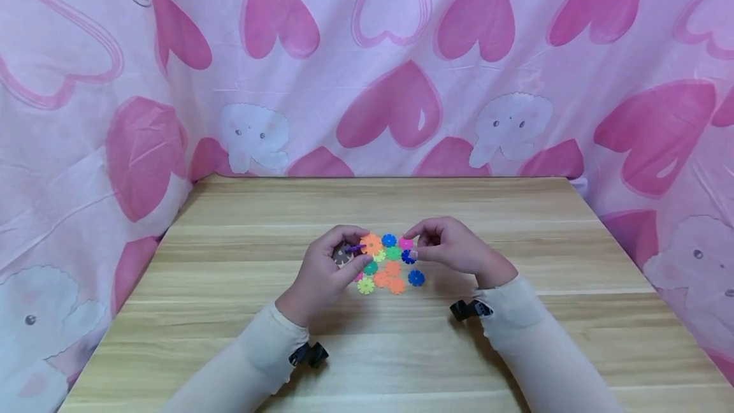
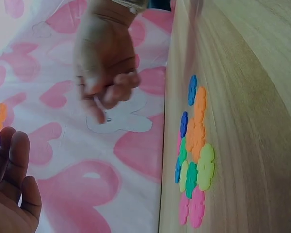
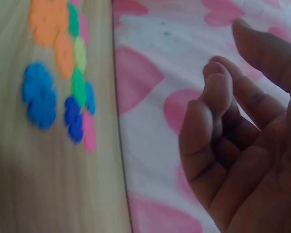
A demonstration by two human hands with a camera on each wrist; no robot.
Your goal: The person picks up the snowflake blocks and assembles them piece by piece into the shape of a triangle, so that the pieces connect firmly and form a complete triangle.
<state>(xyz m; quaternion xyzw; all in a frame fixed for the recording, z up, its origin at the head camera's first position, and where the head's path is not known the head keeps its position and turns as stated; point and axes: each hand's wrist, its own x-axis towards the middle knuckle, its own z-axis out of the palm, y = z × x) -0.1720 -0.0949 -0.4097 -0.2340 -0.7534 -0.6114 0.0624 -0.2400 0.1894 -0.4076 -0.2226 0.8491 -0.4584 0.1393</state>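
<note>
In the head view, the left hand (image 1: 323,266) pinches an orange disc (image 1: 371,245) with a purple disc (image 1: 353,248) edge-on against it, over loose coloured discs (image 1: 392,268) on the wooden table (image 1: 390,349); the right hand (image 1: 455,248) is loosely bent near their right side. The left wrist view shows orange and purple at the left fingertips. In the right wrist view, the right thumb and curved fingers stand apart.
</note>
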